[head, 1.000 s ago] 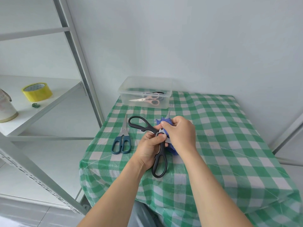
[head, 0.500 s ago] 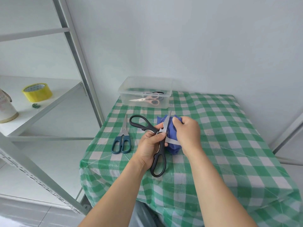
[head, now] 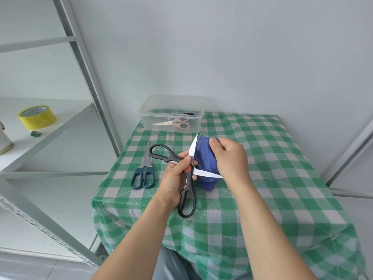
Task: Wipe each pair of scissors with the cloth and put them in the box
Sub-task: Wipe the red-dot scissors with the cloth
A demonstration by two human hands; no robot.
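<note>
In front of the box [head: 145,122], above the desk [head: 262,199], your left hand [head: 174,178] grips the black scissors [head: 189,179] near the pivot, blades splayed. Your right hand [head: 230,158] bunches the soft cloth [head: 204,158] in its fingers [head: 214,141], between the blades. The steel looks rigid and sharp, so hold the plastic handles.

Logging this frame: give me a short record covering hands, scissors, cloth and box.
left hand: grips black scissors near the pivot, blades spread open
right hand: holds blue cloth in the gap between the blades
waiting: blue-handled scissors, closed, flat on checked table
box: clear, no lid on, holds pink-handled scissors; dark item behind them, unclear
stage: black pair not yet boxed
</note>
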